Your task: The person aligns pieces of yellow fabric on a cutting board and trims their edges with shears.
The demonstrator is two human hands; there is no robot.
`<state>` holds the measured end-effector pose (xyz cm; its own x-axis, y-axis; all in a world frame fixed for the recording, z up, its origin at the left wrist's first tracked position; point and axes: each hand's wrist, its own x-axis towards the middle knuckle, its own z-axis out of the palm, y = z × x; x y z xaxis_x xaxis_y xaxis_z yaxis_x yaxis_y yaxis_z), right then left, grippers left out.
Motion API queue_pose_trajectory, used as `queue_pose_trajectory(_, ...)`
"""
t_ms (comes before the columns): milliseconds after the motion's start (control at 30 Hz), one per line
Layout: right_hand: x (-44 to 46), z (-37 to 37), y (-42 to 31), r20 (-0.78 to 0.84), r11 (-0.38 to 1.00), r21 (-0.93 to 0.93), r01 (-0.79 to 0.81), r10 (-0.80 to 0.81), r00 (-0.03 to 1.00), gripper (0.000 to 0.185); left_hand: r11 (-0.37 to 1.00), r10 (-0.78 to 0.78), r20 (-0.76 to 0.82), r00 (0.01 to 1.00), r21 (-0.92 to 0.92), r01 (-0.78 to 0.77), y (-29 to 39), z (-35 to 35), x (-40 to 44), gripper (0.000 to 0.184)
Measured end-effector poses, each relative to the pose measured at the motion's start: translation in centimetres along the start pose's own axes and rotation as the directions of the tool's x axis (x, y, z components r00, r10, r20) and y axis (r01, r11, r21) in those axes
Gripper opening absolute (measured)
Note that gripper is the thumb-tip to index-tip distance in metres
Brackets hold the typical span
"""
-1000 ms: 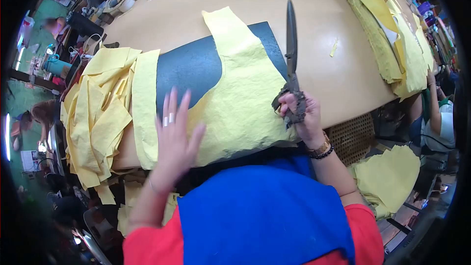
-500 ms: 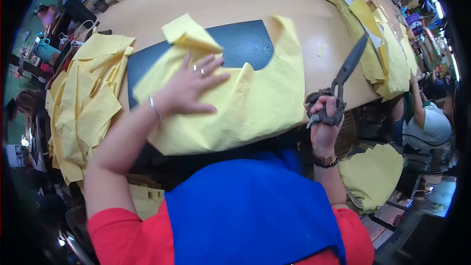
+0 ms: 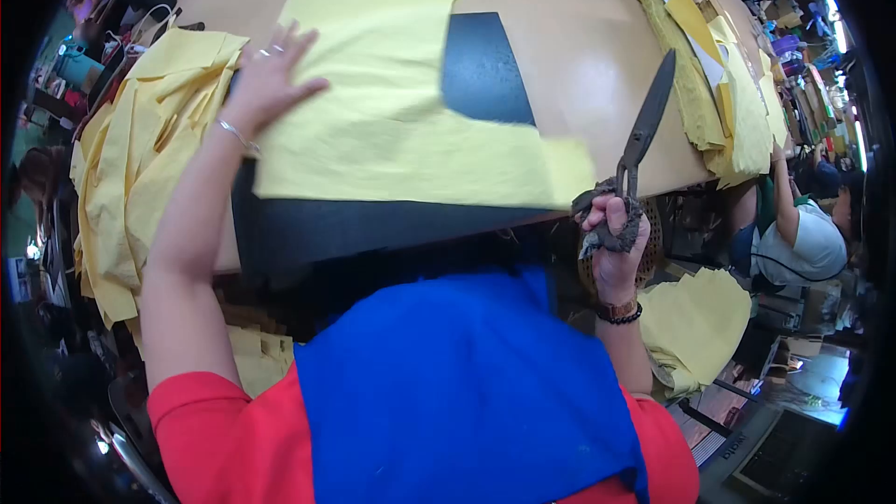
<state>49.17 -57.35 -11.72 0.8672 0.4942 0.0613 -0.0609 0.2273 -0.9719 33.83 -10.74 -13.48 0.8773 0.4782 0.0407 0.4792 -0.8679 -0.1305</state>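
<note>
Cloth (image 3: 373,121) flatter now, board (image 3: 485,70) bared along its near side;
my left hand (image 3: 266,89) spreads its fingers; my right hand's (image 3: 619,235) curl around shears (image 3: 649,119).

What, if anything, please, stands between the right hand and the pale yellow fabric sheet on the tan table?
Nothing visible: the right hand, holding dark metal scissors, appears beside the right corner of the sheet. The left hand is at the sheet's left edge.
</note>
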Motion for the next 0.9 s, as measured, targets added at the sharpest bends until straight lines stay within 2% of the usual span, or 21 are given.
queue_pose_trajectory(33,-0.1,0.0,0.1,0.026,1.0,-0.004,-0.022,0.022,0.999,0.019,0.992,-0.01,-0.002,1.0,0.126,0.01,-2.3,-0.6,0.3,0.083)
queue_pose_trajectory(133,-1.0,0.2,0.4,0.065,0.998,-0.041,-0.057,0.06,0.996,0.019,0.955,-0.177,-0.115,0.978,0.221,0.199,-7.0,0.3,0.3,0.08)
queue_pose_trajectory(267,-1.8,0.6,1.0,0.104,0.993,-0.041,-0.115,0.119,0.987,0.02,0.976,-0.203,-0.136,0.97,0.047,0.211,-3.9,1.4,-2.1,0.079)
queue_pose_trajectory(367,-2.1,0.2,1.1,0.163,0.979,-0.163,-0.121,0.148,0.976,0.02,0.973,-0.222,-0.113,0.969,-0.088,0.213,1.8,0.5,-5.9,0.077)
queue_pose_trajectory(467,-2.3,-0.2,1.0,0.213,0.95,-0.248,-0.188,0.243,0.946,0.018,0.975,-0.196,0.018,0.98,-0.104,0.197,5.0,0.0,-8.1,0.084)
queue_pose_trajectory(567,-2.5,-0.1,0.7,0.286,0.929,-0.24,-0.283,0.346,0.893,0.015,0.994,-0.076,-0.014,0.997,-0.083,0.075,0.7,1.2,-6.2,0.089)
queue_pose_trajectory(600,-2.6,-0.1,0.6,0.307,0.918,-0.221,-0.328,0.385,0.871,0.012,0.996,-0.094,-0.038,0.995,-0.008,0.094,-0.3,1.1,-5.8,0.087)
queue_pose_trajectory(633,-2.8,-0.2,0.3,0.334,0.908,-0.242,-0.343,0.41,0.849,0.012,0.995,-0.088,-0.131,0.987,0.034,0.093,-1.1,1.0,-5.6,0.085)
queue_pose_trajectory(700,-3.2,-0.6,-0.2,0.384,0.887,-0.278,-0.369,0.455,0.804,0.012,1.0,0.01,-0.261,0.965,0.002,-0.009,-1.1,1.1,-6.0,0.083)
queue_pose_trajectory(800,-3.9,-1.9,-0.4,0.381,0.826,-0.412,-0.385,0.54,0.751,0.012,0.974,0.124,-0.285,0.95,-0.15,-0.172,4.2,-0.3,-8.8,0.083)
queue_pose_trajectory(900,-4.3,-2.4,-0.7,0.361,0.773,-0.472,-0.424,0.608,0.707,0.013,0.875,0.326,-0.206,0.923,-0.304,-0.377,11.1,-4.1,-13.2,0.089)
